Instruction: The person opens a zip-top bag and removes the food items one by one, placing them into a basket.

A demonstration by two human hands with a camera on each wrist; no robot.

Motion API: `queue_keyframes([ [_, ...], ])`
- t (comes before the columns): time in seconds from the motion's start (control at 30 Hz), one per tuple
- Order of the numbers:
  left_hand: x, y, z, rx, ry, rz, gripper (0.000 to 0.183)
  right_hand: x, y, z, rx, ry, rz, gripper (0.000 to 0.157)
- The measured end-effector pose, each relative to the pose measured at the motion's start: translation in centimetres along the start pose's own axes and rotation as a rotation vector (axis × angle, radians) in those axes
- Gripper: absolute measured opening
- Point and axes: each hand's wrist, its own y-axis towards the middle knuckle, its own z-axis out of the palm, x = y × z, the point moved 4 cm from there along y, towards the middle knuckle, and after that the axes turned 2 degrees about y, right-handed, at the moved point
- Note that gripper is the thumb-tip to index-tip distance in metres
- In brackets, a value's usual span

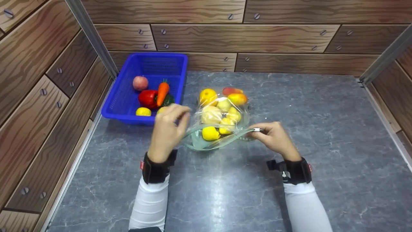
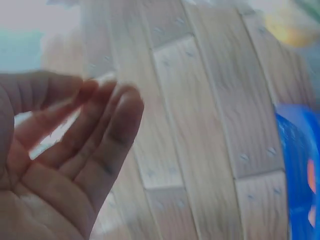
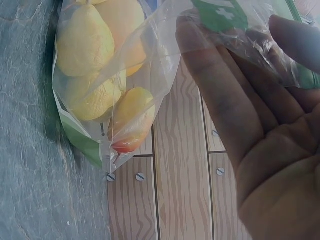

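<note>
A clear zip bag (image 1: pixel 201 149) with a green-edged mouth lies on the tabletop, the mouth gaping toward me. Inside are yellow lemons (image 1: pixel 210 133), pears (image 3: pixel 85 42), an orange-yellow round fruit (image 1: pixel 208 96) and red-yellow mangoes (image 1: pixel 237 99). My right hand (image 1: pixel 273 138) pinches the right corner of the bag's mouth by a small white slider (image 1: pixel 257 130). My left hand (image 1: pixel 169 130) hovers between the bag and the basket, over the basket's near right corner. Its thumb and fingertips are drawn close together in the left wrist view, with nothing visible between them.
A blue plastic basket (image 1: pixel 111 111) stands at the back left. It holds a pinkish round fruit (image 1: pixel 140 83), a red bell pepper (image 1: pixel 148 99), a carrot (image 1: pixel 163 93), a dark green vegetable (image 1: pixel 168 100) and yellow fruits (image 1: pixel 143 111). Wood-patterned panels (image 1: pixel 248 38) enclose the grey marbled table (image 1: pixel 322 129).
</note>
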Motion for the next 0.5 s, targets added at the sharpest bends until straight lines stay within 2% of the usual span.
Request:
queue_keyframes([
  [0.2, -3.3, -0.6, 2.0, 0.224, -0.121, 0.106, 0.012, 0.2, 0.0, 0.0, 0.001, 0.004, -0.003, 0.009],
  [0.37, -5.1, -1.1, 3.5, 0.339, -0.108, 0.164, 0.01, 0.2, 0.0, 0.0, -0.002, 0.002, -0.002, 0.01],
  [0.5, -5.6, -1.4, 4.5, 0.419, -0.067, 0.195, 0.009, 0.2, -0.1, -0.1, -0.008, -0.009, -0.003, 0.011],
])
